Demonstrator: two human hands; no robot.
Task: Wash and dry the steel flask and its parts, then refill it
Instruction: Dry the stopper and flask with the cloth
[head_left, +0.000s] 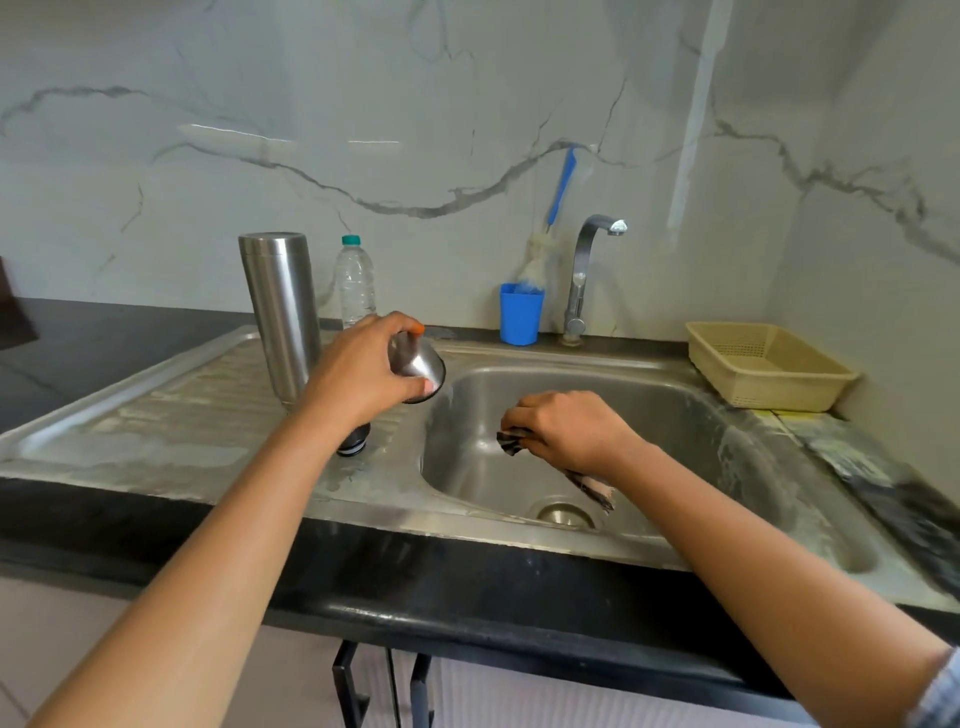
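Note:
The tall steel flask stands on the sink's drainboard. My left hand grips the flask's steel cup lid, tilted, above the drainboard's right end beside the basin. Just under my left wrist lies a dark stopper on the drainboard, partly hidden. My right hand is over the sink basin and holds a dark patterned cloth whose ends hang out on both sides of the fist.
A clear plastic water bottle stands behind the flask. A blue cup holding a bottle brush sits left of the tap. A beige plastic basket rests at the back right. The black counter edge runs in front.

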